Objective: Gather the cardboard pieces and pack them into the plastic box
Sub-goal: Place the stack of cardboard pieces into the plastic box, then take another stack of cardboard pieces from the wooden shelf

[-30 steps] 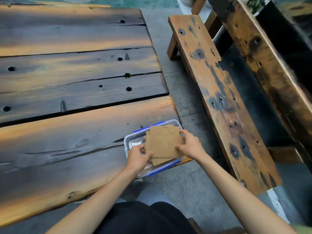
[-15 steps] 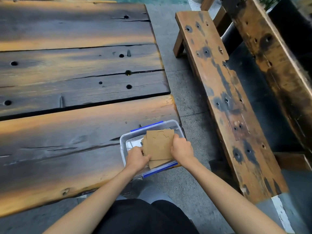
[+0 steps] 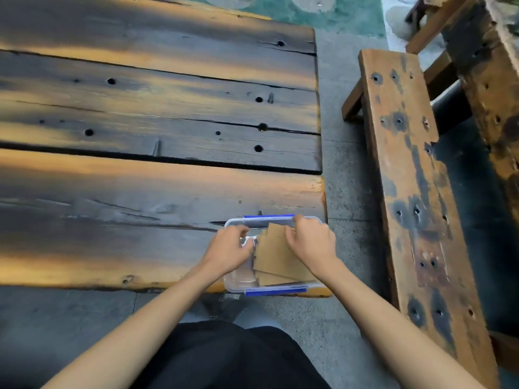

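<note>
The plastic box is looking clear and glossy, the cardboard pieces matt brown, the wooden table rough.

Soft dim daylight, warm streaks, wide-angle bending, slight blur.

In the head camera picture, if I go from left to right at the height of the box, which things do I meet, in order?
Wooden table → left hand → cardboard pieces inside the plastic box → right hand → concrete floor → wooden bench.
</note>
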`<state>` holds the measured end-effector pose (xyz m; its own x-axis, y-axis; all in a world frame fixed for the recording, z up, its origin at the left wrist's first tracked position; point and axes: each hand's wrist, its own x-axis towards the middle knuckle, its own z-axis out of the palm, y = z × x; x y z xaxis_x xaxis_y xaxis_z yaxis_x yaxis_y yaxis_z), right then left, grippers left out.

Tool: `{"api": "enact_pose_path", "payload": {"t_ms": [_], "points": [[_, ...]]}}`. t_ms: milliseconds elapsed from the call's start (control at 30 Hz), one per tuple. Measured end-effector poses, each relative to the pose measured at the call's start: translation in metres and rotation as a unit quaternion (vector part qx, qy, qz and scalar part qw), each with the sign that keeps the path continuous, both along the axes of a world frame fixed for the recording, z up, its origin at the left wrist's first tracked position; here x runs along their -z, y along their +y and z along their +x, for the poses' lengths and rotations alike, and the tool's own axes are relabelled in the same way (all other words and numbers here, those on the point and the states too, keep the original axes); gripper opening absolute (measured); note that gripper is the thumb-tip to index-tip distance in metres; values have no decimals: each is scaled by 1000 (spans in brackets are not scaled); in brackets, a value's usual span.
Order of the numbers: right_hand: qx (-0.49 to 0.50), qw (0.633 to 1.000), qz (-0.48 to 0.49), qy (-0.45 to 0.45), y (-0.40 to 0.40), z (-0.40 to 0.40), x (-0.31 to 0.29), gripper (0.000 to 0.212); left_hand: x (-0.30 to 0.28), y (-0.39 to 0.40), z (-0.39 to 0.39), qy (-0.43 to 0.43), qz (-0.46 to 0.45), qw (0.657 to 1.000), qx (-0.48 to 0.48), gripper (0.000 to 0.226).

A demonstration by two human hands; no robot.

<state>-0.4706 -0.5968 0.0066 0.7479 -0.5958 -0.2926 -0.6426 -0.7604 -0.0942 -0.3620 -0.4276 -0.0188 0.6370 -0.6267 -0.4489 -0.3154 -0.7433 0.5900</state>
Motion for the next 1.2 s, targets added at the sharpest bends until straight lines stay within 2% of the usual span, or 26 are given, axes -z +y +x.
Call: {"api": "enact_pose_path", "payload": {"t_ms": [100,233,400,567,833,1200], "points": [[-60,996,-9,-70,11,27,-7,37,-13,22,14,-57,-59,996,-27,34],[-137,982,14,-132,34,57,-10,48,-22,57,29,-173,-72,980,-68,46],[-244,960,13,-137,66,82,-10,69,-26,113,33,-241,28,963,-121,74],[-340,927,6,-161,110,91,-18,77,-29,175,7,-285,88,932,-206,81],[-489,857,12,-163,191,70,-38,78,-38,251,-89,-307,152,871,-352,80],[-661,728,56,-174,320,20,-60,78,-58,337,-232,-268,211,761,-551,81]]}}
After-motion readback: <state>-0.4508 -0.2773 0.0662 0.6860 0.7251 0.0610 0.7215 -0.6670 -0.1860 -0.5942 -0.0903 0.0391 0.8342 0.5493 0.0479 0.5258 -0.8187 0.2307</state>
